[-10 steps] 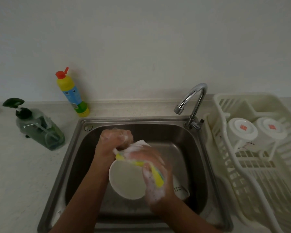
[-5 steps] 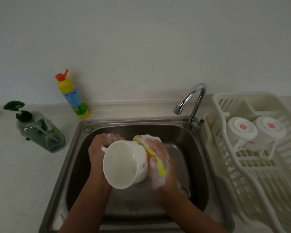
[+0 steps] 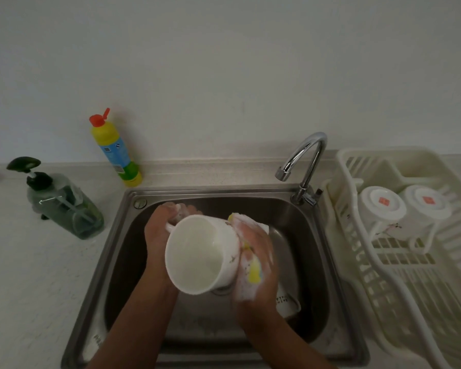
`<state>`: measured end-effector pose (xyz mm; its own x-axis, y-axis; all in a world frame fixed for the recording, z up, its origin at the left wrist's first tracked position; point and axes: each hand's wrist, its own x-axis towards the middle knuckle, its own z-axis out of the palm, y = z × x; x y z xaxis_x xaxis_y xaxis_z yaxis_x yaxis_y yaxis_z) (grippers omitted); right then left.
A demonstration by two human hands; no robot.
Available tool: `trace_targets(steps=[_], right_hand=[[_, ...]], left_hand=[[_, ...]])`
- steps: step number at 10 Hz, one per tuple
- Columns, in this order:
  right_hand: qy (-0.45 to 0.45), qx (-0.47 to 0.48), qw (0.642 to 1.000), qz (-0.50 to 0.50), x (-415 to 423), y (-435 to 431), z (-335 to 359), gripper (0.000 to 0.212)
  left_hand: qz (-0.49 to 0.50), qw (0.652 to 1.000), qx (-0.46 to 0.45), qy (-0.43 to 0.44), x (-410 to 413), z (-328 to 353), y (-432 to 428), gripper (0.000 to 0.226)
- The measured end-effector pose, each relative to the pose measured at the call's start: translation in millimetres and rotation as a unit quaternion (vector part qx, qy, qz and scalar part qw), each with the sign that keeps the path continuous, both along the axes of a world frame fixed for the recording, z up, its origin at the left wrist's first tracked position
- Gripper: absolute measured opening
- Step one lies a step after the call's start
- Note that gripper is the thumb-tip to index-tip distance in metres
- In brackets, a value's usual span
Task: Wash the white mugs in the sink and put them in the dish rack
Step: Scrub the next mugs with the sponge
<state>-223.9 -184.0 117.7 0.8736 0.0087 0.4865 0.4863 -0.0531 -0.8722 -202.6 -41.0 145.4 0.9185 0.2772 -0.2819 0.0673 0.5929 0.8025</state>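
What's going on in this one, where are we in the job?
A person is scrubbing a white mug over the sink. The left hand grips it at the handle, mouth tilted toward the camera, while the right hand rubs a sudsy yellow sponge on its outer wall. Another mug lies in the basin, and two mugs sit upside down in the dish rack.

Two arms in shot, and both are bare all the way along: left forearm (image 3: 133, 315), right forearm (image 3: 274, 339), skin only. The left hand (image 3: 159, 235) shines wet, with white suds clinging at its fingertips (image 3: 176, 209). The right hand (image 3: 258, 251) is blurred and lathered in the same white suds from its fingers down to the wrist.
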Motion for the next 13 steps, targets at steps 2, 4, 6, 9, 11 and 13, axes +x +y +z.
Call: trace_targets(steps=[2,4,6,9,11,13], right_hand=[[0.011,0.036,0.999,0.026,-9.5,3.0,6.4,0.048],[-0.111,-0.071,0.991,0.025,-8.5,-4.7,7.1,0.038],[-0.046,-0.042,0.998,-0.021,16.7,-1.6,5.5,0.051],[0.153,-0.09,0.983,0.043,34.0,-19.5,-9.9,0.051],[0.188,-0.084,0.978,0.021,32.7,-21.6,-7.5,0.039],[0.024,-0.177,0.984,0.009,36.1,-26.4,-14.2,0.048]], left_hand=[[0.05,0.98,0.185,-0.047,-3.0,2.0,-13.0,0.025],[0.142,0.969,0.197,0.043,3.5,3.4,-26.0,0.036],[0.161,0.971,-0.087,0.152,4.4,-7.5,-37.3,0.036],[0.019,0.985,0.135,0.101,-21.8,-15.0,-27.2,0.045],[0.0,0.987,-0.009,0.158,-20.1,-12.2,-34.5,0.031],[-0.009,0.973,-0.107,0.202,-20.4,-30.0,-41.9,0.016]])
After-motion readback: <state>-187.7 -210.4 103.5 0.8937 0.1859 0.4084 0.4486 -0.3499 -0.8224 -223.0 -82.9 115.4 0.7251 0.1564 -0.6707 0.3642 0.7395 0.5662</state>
